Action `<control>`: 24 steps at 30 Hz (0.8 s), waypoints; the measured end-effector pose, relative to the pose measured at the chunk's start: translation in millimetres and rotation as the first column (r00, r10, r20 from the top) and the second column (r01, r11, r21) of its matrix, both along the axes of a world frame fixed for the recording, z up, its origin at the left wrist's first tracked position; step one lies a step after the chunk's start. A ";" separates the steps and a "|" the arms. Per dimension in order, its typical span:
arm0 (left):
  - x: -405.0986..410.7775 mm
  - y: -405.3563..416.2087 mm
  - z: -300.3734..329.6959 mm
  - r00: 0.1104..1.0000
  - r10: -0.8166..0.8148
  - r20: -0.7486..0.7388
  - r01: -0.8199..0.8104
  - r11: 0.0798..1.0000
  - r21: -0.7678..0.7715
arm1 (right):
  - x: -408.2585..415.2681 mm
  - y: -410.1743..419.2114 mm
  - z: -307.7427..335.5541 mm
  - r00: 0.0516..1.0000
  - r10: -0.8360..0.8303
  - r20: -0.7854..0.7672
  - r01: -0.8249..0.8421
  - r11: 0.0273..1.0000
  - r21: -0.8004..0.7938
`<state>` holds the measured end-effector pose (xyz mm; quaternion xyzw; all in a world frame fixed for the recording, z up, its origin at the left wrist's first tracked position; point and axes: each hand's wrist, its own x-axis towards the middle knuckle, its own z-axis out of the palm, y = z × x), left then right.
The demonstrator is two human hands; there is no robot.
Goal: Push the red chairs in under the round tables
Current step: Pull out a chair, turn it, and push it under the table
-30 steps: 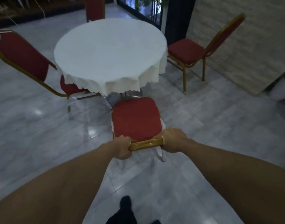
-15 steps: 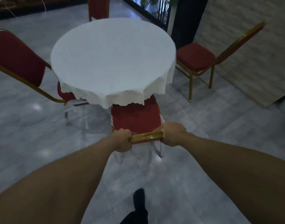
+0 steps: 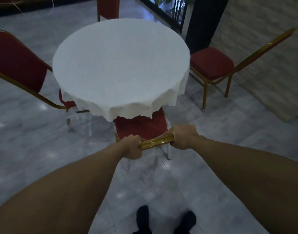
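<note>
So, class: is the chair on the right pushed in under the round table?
No: the right chair stands clear of the round table, its whole red seat visible beyond the white tablecloth.

Beyond fingertips (image 3: 176,132), front of red chair seat (image 3: 141,127) hidden under white tablecloth (image 3: 121,65); backrest below rail unseen.
</note>
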<state>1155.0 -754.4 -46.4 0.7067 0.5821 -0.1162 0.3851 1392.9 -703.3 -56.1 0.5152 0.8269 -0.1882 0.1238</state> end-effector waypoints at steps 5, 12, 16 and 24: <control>13.5 9.9 8.8 0.995 0.009 -0.098 -0.019 0.994 -0.105 | 18.7 10.0 5.4 0.991 0.016 -0.133 -0.045 0.976 -0.212; 96.1 61.5 72.8 0.995 0.068 -0.073 -0.071 0.997 -0.041 | 79.8 37.8 63.2 0.972 -0.166 -0.169 0.148 0.983 -0.113; 160.8 91.9 109.8 0.995 0.088 -0.039 -0.075 0.960 0.269 | 143.6 58.5 97.1 0.939 -0.277 -0.203 0.263 0.961 -0.090; 259.8 134.7 136.0 0.994 0.066 -0.091 -0.022 0.909 0.416 | 239.6 98.3 139.7 0.939 -0.320 -0.123 0.321 0.947 -0.008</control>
